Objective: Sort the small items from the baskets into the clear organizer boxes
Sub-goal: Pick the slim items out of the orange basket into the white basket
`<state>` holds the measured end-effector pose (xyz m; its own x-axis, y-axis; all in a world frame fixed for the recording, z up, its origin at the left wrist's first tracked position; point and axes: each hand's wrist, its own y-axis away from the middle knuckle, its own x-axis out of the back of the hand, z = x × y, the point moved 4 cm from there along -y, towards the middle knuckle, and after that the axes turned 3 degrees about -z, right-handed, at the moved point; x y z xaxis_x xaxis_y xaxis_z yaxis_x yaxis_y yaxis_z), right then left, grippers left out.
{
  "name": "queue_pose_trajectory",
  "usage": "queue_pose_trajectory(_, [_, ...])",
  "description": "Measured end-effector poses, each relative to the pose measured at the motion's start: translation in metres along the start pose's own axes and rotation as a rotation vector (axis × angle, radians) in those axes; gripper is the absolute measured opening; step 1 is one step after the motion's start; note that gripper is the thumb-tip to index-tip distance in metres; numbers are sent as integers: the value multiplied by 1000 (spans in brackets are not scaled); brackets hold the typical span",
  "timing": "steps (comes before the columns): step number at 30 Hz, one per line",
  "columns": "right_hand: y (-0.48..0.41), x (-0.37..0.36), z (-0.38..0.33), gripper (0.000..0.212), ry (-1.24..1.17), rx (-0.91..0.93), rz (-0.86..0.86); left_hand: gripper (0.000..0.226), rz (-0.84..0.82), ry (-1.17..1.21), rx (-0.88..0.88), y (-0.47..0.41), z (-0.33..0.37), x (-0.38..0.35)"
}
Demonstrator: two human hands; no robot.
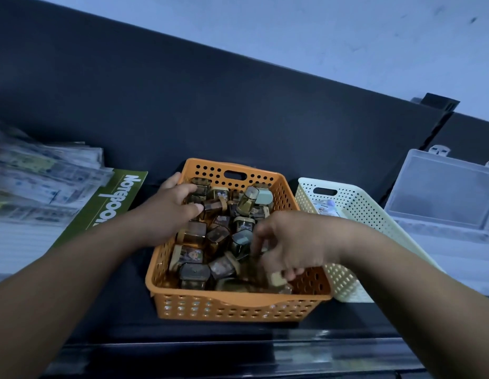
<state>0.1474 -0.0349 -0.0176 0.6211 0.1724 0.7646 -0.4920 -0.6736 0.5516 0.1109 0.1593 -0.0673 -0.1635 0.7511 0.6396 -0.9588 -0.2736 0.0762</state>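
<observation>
Orange basket (237,303) sitting mid-tabletop, packed with small jars (218,236). Left grip (169,212) holding amber container (211,205) near basket's far-left corner. Right grip (289,242) reaching into near-right corner, fingers curled, blurred: cannot tell if holding. Clear organizer box (443,192) sitting by tabletop's right edge.

Orange basket (237,307) full of small amber jars (194,272), cream basket (361,209) just beside, clear organizer box (440,192) near.

orange perforated basket (237,305) | cream perforated basket (361,214) | green notebook (106,209) | amber boxes (218,236)
</observation>
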Motion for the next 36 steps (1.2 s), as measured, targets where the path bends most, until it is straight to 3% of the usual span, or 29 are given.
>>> queue_pose_trajectory(3, [-9, 2, -1, 24, -461, 139, -4, 55, 0, 6, -4, 0, -2, 0])
queue_pose_trajectory(6, [-10, 17, 4, 18, -574, 203, 184, 55, -2, 13, 0, 0, -2, 0])
queue_pose_trajectory(9, [-3, 23, 14, 6, -217, 117, 293, 55, 1, 24, 3, 0, -2, 0])
queue_pose_trajectory(11, [-2, 15, 15, 9, 134, 27, 204, 55, 3, 25, 2, 0, -2, -1])
queue_pose_trajectory(13, [-6, 3, 13, 11, 304, -18, 101, 55, 3, 21, -2, 0, 0, -1])
queue_pose_trajectory(15, [-12, -3, 12, 15, 268, -22, 37, 55, 0, 17, -3, 0, 0, -2])
queue_pose_trajectory(19, [-13, -6, 12, 25, -81, 40, -44, 55, -5, 11, -2, 1, 0, -1])
queue_pose_trajectory(28, [-3, -15, 22, 50, 500, 126, -69, 56, -9, 11, -5, 3, 0, -1])
queue_pose_trajectory(36, [-13, -19, 21, 49, 638, 127, -71, 57, -10, 10, -10, 4, 1, -1])
